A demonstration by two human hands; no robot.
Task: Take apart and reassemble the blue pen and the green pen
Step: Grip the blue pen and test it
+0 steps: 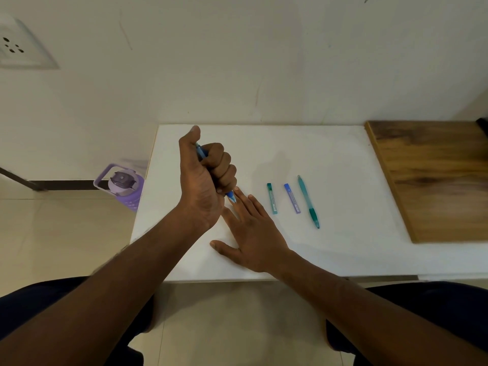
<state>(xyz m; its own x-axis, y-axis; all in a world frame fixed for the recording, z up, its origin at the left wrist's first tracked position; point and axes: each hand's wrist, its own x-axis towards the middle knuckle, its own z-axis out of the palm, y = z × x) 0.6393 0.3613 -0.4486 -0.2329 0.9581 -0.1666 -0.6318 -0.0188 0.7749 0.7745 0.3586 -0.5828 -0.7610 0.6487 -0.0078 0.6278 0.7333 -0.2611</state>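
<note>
We are observing a white table (343, 159) standing against a pale wall, its near edge running just past our knees. The left hand (203, 178) is making a closed fist-like grip around the blue pen (202, 154), thumb raised; the pen is tilting, its tip (232, 198) pointing down toward the fingers (243, 198) of the right hand (253, 233). Whether tip and finger are touching, we cannot tell. The fist is hiding most of the barrel.

The right hand is lying flat and spread on the table near the middle of the near edge, gripping nothing.

To its right, apart from both hands, three things are lying roughly parallel: a green lead case (272, 198), a blue lead case (292, 198) and the green pen (308, 202), whole and untouched, its tip toward the near edge. Both cases are carrying printed labels, but the writing is too small for us to read.

Open white surface is remaining along the far edge and toward the far right corner. A wooden board (435, 180) is covering the right end of the table, cut off by the frame.

On the floor beside the left edge, a purple water bottle (122, 183) is standing. A wall socket (18, 48) is showing blurred at upper left.
</note>
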